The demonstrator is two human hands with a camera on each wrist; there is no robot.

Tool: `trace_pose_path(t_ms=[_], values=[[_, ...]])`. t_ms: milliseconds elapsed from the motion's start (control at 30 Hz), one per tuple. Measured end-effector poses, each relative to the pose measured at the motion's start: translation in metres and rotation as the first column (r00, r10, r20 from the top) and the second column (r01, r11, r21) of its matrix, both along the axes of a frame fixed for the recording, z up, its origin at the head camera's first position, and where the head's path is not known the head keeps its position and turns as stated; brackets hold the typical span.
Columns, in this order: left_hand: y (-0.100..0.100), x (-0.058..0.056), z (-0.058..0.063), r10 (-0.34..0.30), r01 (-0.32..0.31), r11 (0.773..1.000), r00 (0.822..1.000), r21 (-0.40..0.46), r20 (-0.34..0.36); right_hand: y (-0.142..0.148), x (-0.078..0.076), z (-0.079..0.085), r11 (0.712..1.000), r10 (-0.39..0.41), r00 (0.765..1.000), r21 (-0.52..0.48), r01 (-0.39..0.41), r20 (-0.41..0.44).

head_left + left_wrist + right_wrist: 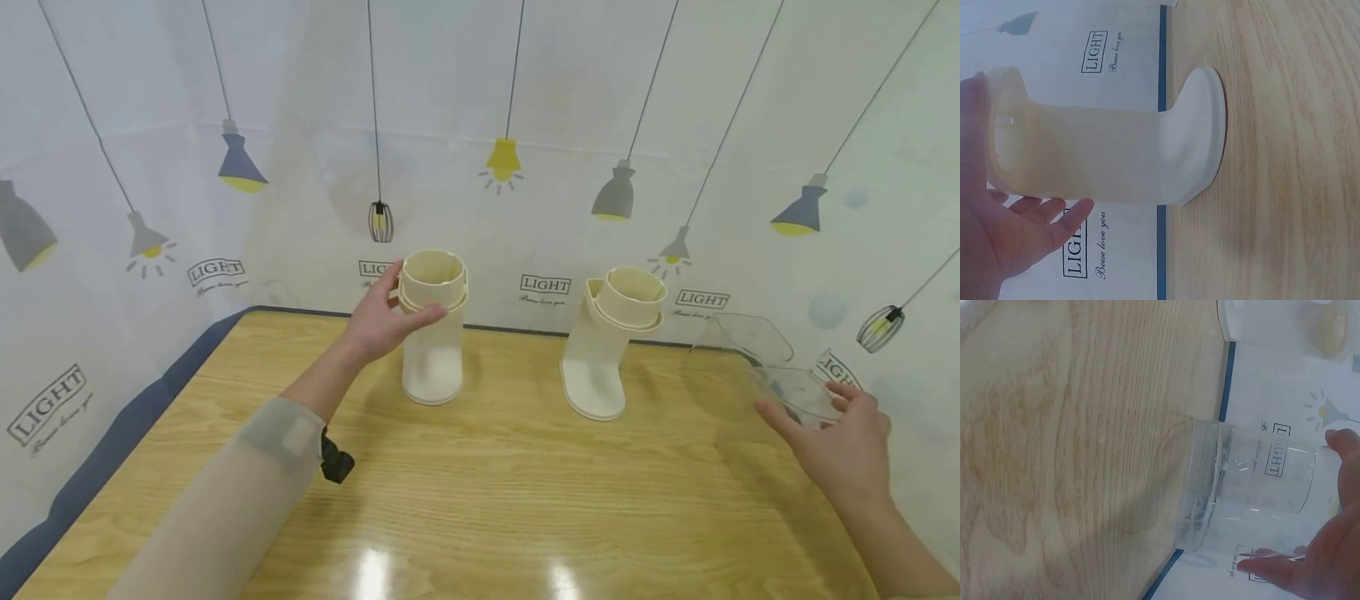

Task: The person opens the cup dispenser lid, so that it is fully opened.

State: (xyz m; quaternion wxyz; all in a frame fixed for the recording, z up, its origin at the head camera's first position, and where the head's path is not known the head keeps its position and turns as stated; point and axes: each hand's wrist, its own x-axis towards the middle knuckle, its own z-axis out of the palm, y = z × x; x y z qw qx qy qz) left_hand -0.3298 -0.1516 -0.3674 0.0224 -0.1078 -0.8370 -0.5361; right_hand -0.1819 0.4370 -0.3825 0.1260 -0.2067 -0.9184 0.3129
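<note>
Two cream plastic stands, each with a curved foot and a round ring on top, stand upright near the table's back edge. My left hand [386, 318] grips the upper ring of the left stand [432, 358], thumb in front and fingers round the far side. A cup-like collar [435, 287] sits in that ring. The second stand [596, 358] is to the right, untouched. At the far right, my right hand [843, 442] holds a clear plastic container [1260, 469] near its rim, thumb and fingers on opposite sides. Its transparent walls make its outline hard to trace.
A wooden table [480, 500] carries everything. Behind it hangs a pale cloth backdrop [450, 108] printed with lamps and the word LIGHT, close to the stands. A black device [335, 461] is strapped at my left wrist.
</note>
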Motion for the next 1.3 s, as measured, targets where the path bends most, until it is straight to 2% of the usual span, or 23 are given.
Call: trace_pose_path(t_ms=[167, 300, 533, 967, 1100, 1200, 1300], values=[[-0.002, 0.001, 0.002, -0.014, 0.014, 1.000, 1.000, 0.004, -0.004, 0.004, 0.000, 0.000, 0.997, -0.012, 0.999, 0.073, 0.010, 0.040], [-0.004, 0.001, 0.001, -0.016, 0.016, 1.000, 1.000, 0.004, -0.007, 0.003, 0.000, -0.003, 0.997, 0.008, 0.997, 0.081, -0.015, 0.082], [-0.004, 0.001, 0.000, -0.042, 0.042, 0.999, 0.999, -0.002, -0.014, 0.004, 0.000, -0.010, 0.994, 0.036, 0.997, 0.099, -0.043, 0.070], [0.001, -0.001, 0.002, -0.049, 0.049, 0.999, 0.999, -0.005, -0.005, 0.000, 0.002, -0.008, 0.998, 0.013, 0.996, 0.068, -0.018, 0.083], [0.002, -0.002, 0.003, -0.064, 0.064, 0.998, 0.998, -0.004, 0.003, -0.006, 0.004, -0.006, 0.996, 0.010, 0.999, 0.092, -0.013, 0.035], [0.001, -0.002, 0.003, -0.059, 0.059, 0.998, 0.998, -0.006, 0.017, -0.017, 0.006, -0.002, 0.991, 0.035, 0.997, 0.131, -0.026, -0.068], [-0.001, 0.000, 0.005, -0.016, 0.017, 1.000, 1.000, -0.024, 0.019, -0.035, 0.005, 0.009, 0.984, 0.097, 0.981, 0.164, -0.069, -0.169]])
